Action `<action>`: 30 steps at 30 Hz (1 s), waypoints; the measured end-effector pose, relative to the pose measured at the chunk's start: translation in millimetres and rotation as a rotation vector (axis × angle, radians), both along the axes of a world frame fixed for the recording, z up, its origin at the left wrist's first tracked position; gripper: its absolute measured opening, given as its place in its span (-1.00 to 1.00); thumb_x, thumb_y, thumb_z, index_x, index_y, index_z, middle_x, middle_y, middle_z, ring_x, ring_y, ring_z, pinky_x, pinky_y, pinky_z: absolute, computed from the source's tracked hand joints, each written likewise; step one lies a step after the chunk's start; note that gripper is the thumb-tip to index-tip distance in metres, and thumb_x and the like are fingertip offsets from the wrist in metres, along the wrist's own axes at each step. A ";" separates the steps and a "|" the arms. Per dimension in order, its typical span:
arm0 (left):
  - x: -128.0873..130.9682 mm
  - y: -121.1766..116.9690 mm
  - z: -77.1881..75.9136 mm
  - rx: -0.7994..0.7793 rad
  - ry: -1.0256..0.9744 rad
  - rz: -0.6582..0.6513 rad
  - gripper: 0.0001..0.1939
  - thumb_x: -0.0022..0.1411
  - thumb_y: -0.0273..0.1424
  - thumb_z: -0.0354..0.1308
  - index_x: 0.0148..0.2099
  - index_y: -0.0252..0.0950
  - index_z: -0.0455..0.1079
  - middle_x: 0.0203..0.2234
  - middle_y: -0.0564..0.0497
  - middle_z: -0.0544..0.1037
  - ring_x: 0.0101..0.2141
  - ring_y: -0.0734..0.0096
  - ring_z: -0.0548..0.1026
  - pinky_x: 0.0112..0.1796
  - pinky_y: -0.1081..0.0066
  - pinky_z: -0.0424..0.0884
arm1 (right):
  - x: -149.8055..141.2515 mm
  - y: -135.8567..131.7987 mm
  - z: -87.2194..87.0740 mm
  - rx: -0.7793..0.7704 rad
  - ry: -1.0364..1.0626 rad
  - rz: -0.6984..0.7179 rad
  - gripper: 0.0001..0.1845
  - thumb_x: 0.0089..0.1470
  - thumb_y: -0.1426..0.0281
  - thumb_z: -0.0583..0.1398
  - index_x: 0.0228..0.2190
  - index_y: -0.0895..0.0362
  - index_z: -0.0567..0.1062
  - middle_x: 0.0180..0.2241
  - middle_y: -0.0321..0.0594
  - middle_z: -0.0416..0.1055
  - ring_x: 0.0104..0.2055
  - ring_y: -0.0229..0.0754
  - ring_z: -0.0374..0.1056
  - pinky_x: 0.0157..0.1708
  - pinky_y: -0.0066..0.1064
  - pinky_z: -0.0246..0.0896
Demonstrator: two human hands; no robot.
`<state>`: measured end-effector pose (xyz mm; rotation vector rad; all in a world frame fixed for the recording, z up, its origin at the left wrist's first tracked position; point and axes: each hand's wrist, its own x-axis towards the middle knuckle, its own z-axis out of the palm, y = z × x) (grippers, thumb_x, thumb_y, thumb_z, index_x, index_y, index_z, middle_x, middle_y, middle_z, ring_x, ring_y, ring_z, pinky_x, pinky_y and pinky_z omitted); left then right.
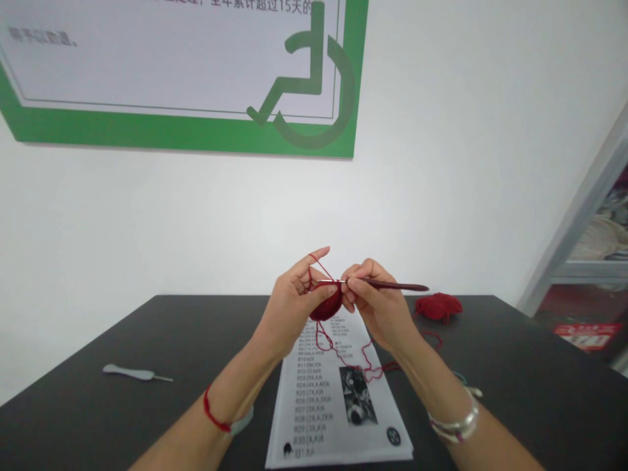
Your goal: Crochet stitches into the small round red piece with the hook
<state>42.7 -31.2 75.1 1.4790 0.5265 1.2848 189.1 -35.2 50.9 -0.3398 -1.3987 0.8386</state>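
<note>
My left hand [297, 291] pinches a small rounded piece of red crochet work [326, 307] between thumb and fingers. Its index finger is raised, with a strand of red yarn [321, 265] running over it down to the work. In my right hand [375, 294] is a crochet hook [400, 286] with a dark red handle, held nearly level. The hook's metal tip lies at the top edge of the piece, near my left thumb. Loose red yarn trails from below the work across a printed pattern sheet [314, 405].
A red yarn ball [438, 306] lies at the back right of the black table [206, 340]. On the left is a light-handled tool [135, 373] with a thin metal tip. A green-framed sign [186, 134] hangs on the wall. Shelving [589, 269] stands at the far right.
</note>
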 end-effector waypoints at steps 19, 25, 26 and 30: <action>-14.5 13.6 5.4 -0.259 -0.156 -0.270 -0.40 -0.04 -0.63 0.30 0.10 -0.43 0.32 -0.60 0.16 0.45 -0.63 0.69 0.29 -0.57 0.62 0.16 | 15.6 3.0 -0.5 0.235 -0.092 -0.048 -0.84 0.07 0.57 0.23 -0.39 0.07 0.43 -0.39 -0.35 0.34 -0.54 -0.39 0.25 -0.59 -0.52 0.17; -18.3 15.0 6.4 -0.274 -0.082 -0.317 -0.44 -0.08 -0.62 0.30 0.04 -0.42 0.38 -0.62 0.15 0.41 -0.62 0.68 0.29 -0.58 0.63 0.16 | 23.9 -6.2 4.2 0.177 -0.165 -0.020 -0.85 0.05 0.57 0.25 -0.41 0.08 0.46 -0.36 -0.32 0.38 -0.56 -0.42 0.21 -0.60 -0.52 0.13; -19.0 15.0 6.8 -0.275 -0.069 -0.326 -0.45 -0.09 -0.62 0.31 0.03 -0.42 0.39 -0.62 0.14 0.41 -0.62 0.67 0.29 -0.58 0.63 0.16 | 24.6 -6.8 5.0 0.169 -0.164 -0.005 -0.85 0.05 0.57 0.26 -0.41 0.08 0.46 -0.37 -0.33 0.38 -0.56 -0.42 0.21 -0.60 -0.52 0.14; -22.1 15.1 8.5 -0.267 -0.016 -0.349 -0.49 -0.07 -0.61 0.30 0.01 -0.39 0.42 -0.60 0.12 0.44 -0.62 0.65 0.31 -0.59 0.61 0.16 | 27.3 -8.9 8.1 0.131 -0.158 0.035 -0.85 0.03 0.56 0.28 -0.44 0.09 0.46 -0.39 -0.33 0.40 -0.57 -0.42 0.22 -0.60 -0.53 0.16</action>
